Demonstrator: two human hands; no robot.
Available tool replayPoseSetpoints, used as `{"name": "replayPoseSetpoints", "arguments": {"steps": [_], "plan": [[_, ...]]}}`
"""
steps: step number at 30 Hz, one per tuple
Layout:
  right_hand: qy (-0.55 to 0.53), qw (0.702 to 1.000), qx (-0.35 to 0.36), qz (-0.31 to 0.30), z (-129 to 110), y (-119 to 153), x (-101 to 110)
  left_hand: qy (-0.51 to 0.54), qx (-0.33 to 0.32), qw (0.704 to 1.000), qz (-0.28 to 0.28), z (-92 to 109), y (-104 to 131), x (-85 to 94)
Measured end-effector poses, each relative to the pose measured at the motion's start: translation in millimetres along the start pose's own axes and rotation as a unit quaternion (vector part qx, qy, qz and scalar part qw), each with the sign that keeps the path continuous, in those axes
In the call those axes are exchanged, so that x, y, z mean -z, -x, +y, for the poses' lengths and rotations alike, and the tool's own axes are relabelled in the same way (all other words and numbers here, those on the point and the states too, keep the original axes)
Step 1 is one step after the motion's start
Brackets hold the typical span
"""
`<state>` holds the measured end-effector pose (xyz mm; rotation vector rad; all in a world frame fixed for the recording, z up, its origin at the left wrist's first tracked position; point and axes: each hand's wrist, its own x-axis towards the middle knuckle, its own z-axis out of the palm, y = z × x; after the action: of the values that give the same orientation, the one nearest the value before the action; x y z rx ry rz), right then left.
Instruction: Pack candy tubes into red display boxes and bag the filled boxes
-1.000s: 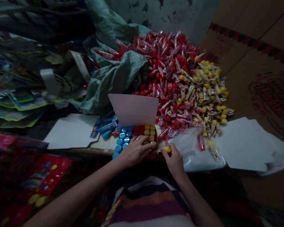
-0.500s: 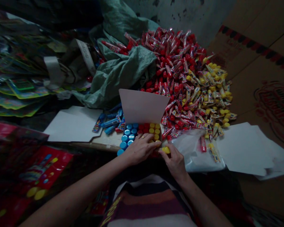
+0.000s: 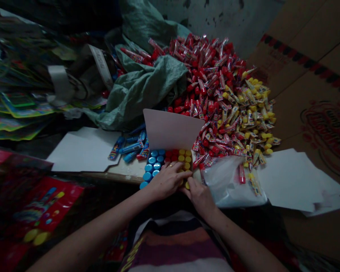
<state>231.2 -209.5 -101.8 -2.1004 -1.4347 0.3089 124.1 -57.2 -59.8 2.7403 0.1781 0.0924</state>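
Observation:
An open box with its white lid (image 3: 172, 130) raised stands at the table's front edge. Inside are upright tubes in rows: blue caps (image 3: 152, 160) on the left, red caps (image 3: 171, 154) in the middle, yellow caps (image 3: 187, 159) on the right. My left hand (image 3: 170, 177) lies over the box's front with fingers spread on the caps. My right hand (image 3: 195, 192) is at the box's front right corner, its fingers closed round a yellow-capped tube (image 3: 187, 185), mostly hidden. The two hands nearly touch.
A large heap of red and yellow tubes (image 3: 212, 87) rises behind the box, beside a green sack (image 3: 144, 87). Blue tubes (image 3: 132, 146) lie left of it. White card sheets (image 3: 82, 151) lie left, more cards (image 3: 291, 181) right, beyond a clear plastic bag (image 3: 229, 181).
My right hand has moved left with the yellow-capped tube, from beside the box to its front right corner. My left hand has stayed over the caps.

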Motion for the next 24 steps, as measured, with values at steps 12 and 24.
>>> {"name": "replayPoseSetpoints", "arguments": {"steps": [12,24], "plan": [[-0.145,0.989,0.024,0.034,8.5,1.3,16.0,0.007,0.002,1.000,0.009,0.0,-1.7,-6.5],[-0.428,0.882,-0.163,0.112,54.4,-20.6,-19.5,0.412,0.319,0.764,0.381,-53.4,60.9,-9.7]]}}
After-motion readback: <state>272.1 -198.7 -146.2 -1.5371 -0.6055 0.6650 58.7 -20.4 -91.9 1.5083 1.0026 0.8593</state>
